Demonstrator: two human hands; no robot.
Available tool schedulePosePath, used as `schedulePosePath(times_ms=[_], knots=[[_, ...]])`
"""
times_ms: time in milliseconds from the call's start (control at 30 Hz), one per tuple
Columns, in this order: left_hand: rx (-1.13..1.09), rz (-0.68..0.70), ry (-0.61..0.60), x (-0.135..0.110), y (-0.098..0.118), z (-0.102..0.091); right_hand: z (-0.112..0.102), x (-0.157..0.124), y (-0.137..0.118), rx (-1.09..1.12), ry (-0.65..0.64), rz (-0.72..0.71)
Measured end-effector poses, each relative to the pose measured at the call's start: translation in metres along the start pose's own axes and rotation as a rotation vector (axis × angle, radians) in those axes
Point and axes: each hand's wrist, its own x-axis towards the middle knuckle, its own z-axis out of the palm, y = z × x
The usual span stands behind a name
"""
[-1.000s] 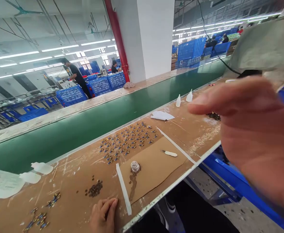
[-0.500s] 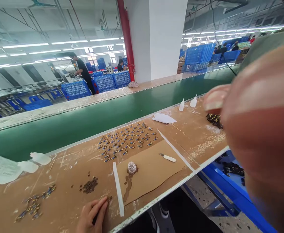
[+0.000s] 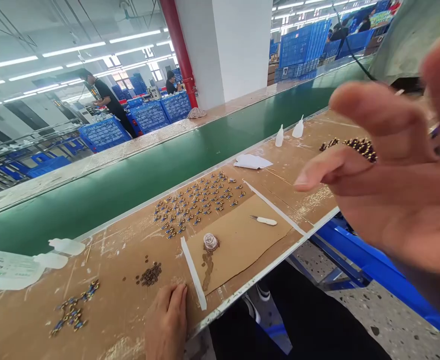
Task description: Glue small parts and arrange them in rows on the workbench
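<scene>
Left hand: my left hand [image 3: 166, 320] lay flat and empty on the brown worktable [image 3: 310, 150], bottom centre, just below the small dark heap of loose parts [image 3: 150, 274].
Right hand: my right hand [image 3: 388, 190] hung open near the lens, right of frame, gripping nothing.
Done: rows of small blue-and-brass pieces [image 3: 197, 200] stood laid out mid-frame.
Left: the loose heap, seemingly unsorted.
Nearby: clear round cap [image 3: 210, 242] and white-handled knife [image 3: 264, 220] on the cardboard sheet [image 3: 242, 245].

Left hand [image 3: 167, 322] lies flat, palm down; right hand [image 3: 396, 185] (blurred, seemingly empty) is raised, fingers spread.
</scene>
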Motion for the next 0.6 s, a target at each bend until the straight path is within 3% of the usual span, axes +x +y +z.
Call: schedulePosePath(times_ms=[100, 367, 500, 600], knots=[[0.057, 0.05, -0.017, 0.008, 0.002, -0.001, 0.001, -0.009, 0.025, 0.227, 0.073, -0.058], [0.05, 0.144, -0.12, 0.013, -0.01, 0.003, -0.005, -0.049, 0.118, 0.084, 0.14, 0.359], [-0.089, -0.005, -0.179, 0.02, -0.005, -0.007, -0.008, -0.066, 0.15, -0.056, 0.126, 0.471], [-0.26, -0.148, -0.363, 0.027, -0.003, -0.02, -0.009, -0.077, 0.167, -0.108, 0.099, 0.513]])
